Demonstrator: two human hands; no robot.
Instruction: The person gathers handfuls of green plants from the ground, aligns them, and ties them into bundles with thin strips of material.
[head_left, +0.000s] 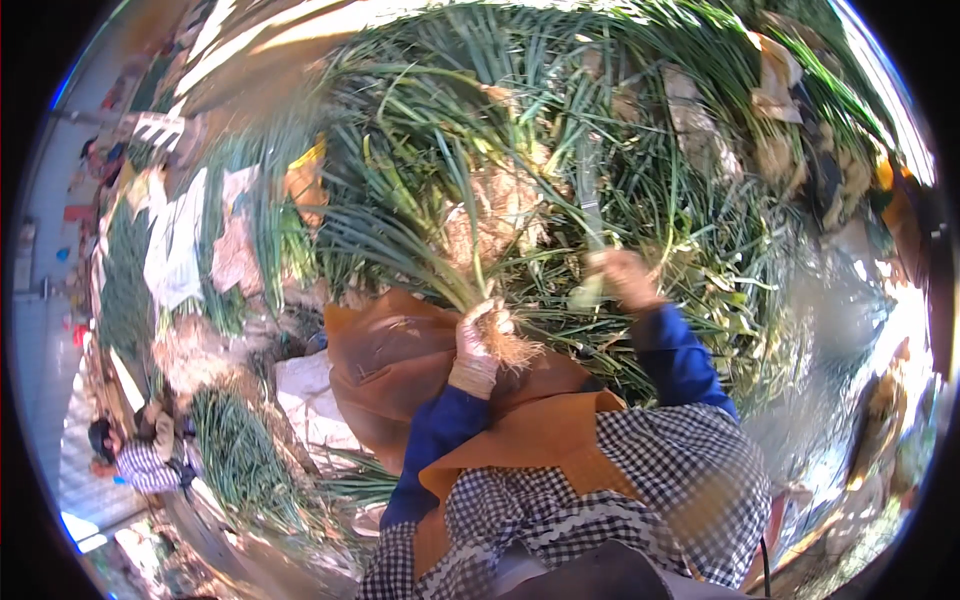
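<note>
My left hand [476,338] is closed around the root end of a bunch of green onions [425,262]. Their pale, stringy roots [510,345] stick out past my fingers, and the green leaves fan away to the upper left. Slightly blurred, my right hand [628,280] is closed on what looks like a knife [590,205], its long grey blade pointing away from me over the leaves. An orange-brown apron [390,365] covers my lap below the bunch.
A large heap of green onions [430,110] spreads in front of me. More bundles [240,455] lie at the left, near white cloths [175,245]. Another person [150,460] in a checked top sits at the far left. Loose trimmed leaves [715,300] lie at my right.
</note>
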